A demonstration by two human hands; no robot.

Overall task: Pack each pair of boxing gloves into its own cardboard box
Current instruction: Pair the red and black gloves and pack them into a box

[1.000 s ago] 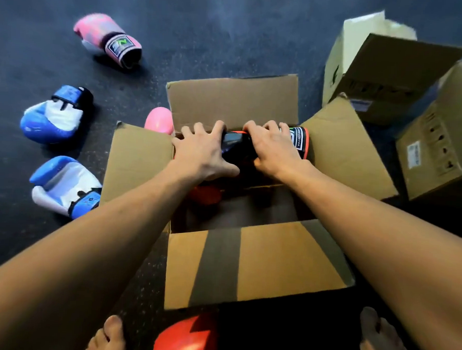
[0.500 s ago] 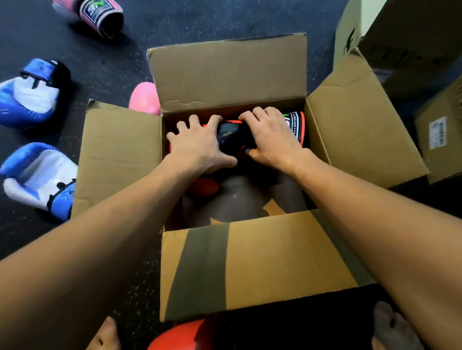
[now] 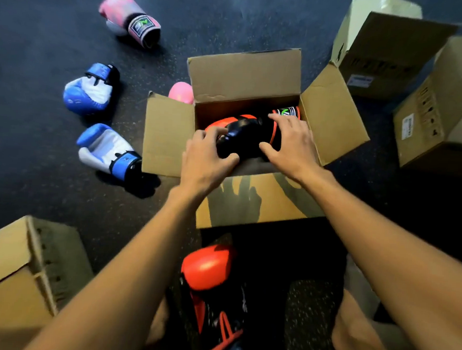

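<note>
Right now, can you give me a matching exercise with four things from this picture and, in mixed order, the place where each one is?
Things
1. blue-and-white gloves
2. pink glove with labelled cuff
3. left hand
4. unpacked red glove

Places
A. on the floor, near side of the open box
B. on the floor, left of the open box
C. on the packed red glove, inside the open box
D. on the floor, farthest from the person

Pairs: 1-B; 2-D; 3-C; 4-A
</note>
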